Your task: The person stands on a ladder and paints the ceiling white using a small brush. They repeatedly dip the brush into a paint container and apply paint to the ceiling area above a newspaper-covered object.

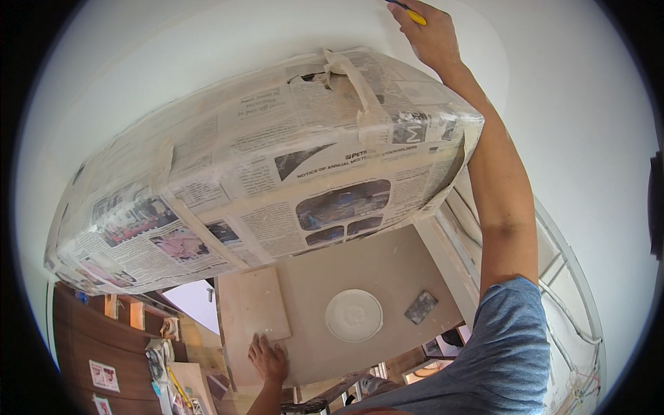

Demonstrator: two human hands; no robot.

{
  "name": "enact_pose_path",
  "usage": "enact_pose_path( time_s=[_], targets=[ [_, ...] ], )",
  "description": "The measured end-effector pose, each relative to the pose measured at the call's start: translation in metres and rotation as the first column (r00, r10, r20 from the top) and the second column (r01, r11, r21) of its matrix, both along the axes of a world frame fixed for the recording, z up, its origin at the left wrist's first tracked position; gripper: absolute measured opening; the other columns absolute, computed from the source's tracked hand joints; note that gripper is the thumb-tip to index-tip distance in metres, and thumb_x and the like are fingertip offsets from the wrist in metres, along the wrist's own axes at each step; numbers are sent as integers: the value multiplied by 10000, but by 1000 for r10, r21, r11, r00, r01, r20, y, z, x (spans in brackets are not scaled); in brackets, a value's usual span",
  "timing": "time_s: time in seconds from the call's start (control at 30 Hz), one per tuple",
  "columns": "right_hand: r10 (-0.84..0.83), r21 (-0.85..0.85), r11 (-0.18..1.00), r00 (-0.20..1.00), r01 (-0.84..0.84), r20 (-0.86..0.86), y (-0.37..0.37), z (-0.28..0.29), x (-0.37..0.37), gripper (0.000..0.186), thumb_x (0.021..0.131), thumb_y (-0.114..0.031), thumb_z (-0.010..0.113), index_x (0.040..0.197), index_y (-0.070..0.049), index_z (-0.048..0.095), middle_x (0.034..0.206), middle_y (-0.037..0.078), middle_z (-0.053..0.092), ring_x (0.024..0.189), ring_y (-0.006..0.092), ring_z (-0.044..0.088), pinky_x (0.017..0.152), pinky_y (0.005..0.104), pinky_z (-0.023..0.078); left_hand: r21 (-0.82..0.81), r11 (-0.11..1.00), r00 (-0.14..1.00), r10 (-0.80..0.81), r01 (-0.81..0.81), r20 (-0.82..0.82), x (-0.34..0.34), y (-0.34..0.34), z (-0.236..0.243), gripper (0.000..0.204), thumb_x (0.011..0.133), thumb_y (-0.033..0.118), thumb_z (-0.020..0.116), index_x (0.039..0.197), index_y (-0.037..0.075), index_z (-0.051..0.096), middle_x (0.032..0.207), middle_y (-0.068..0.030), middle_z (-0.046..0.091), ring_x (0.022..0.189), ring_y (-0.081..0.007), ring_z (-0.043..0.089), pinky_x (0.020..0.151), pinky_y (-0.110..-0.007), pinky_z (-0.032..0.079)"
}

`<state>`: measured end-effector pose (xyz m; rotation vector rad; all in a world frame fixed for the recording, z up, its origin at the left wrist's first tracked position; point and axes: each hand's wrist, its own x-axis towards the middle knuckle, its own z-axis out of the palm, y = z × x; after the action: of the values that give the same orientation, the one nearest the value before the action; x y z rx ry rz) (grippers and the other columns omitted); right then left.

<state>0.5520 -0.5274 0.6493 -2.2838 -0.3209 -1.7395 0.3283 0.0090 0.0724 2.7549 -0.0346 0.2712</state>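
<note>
Gripping a yellow-handled tool (418,18), the right hand (437,36) stood closed at one o'clock, before a white surface (553,62); the tool's far end was partly hidden, its contact untellable. Left hand (268,358), seven o'clock: lay open, fingers spread, upon a brown board (387,266). Newspaper-wrapped box (256,187), centre to nine o'clock: bore torn paper and a lifted tape strip (363,93) at twelve; the raised forearm, passing its corner, might have snagged these. Round white tub (354,315), six o'clock, and dark grey block (421,307), between four and five: both sat loose, seemingly; overreaching, or weight leaned upon the board, could have tipped them off.
</note>
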Motion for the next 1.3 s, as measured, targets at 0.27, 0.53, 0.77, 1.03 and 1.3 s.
enact_pose_path(
  time_s=[0.27, 0.53, 0.77, 1.03, 1.3],
  targets=[
    [27, 15, 1000, 999, -27, -29, 3, 1, -3, 370, 1062, -287, 674, 1312, -29, 760, 1243, 236, 779, 1110, 404, 765, 963, 427, 597, -7, 1000, 1000, 3, -3, -3, 0, -1, 1, 600, 942, 264, 669, 1474, 11, 556, 1598, -262, 491, 1430, -482, 448, 1209, -600, 330],
    [-1, -43, 999, 1000, 0, -8, 4, 3, -1, 389, 1069, -310, 667, 1333, -37, 752, 1253, 225, 782, 1119, 394, 765, 973, 422, 592, -3, 1000, 1000, 12, -12, -16, 0, -1, 1, 597, 947, 275, 671, 1476, 21, 559, 1605, -251, 485, 1437, -473, 445, 1215, -594, 328],
    [46, -11, 999, 997, -47, -60, 4, 4, -2, 413, 1073, -328, 661, 1354, -36, 744, 1278, 218, 779, 1145, 377, 762, 1000, 414, 587, -10, 1000, 1000, -1, 1, -4, -1, -2, 3, 598, 952, 274, 669, 1483, 23, 556, 1610, -249, 479, 1433, -475, 449, 1214, -598, 331],
    [21, 10, 1000, 994, -20, -112, 7, 5, -4, 427, 1081, -334, 648, 1383, -47, 736, 1307, 212, 774, 1169, 366, 756, 1030, 419, 574, -7, 1000, 1000, 2, -2, -9, -1, -3, 6, 609, 952, 254, 675, 1498, 18, 543, 1607, -256, 475, 1430, -478, 452, 1209, -605, 339],
    [45, 30, 999, 988, -41, -151, 10, 6, -8, 448, 1076, -352, 653, 1397, -47, 728, 1266, 222, 786, 994, 337, 779, 954, 405, 594, -19, 1000, 1000, 3, -4, -21, -1, -3, 5, 604, 944, 255, 677, 1484, 16, 548, 1609, -253, 471, 1432, -484, 441, 1214, -613, 326]
  ],
)
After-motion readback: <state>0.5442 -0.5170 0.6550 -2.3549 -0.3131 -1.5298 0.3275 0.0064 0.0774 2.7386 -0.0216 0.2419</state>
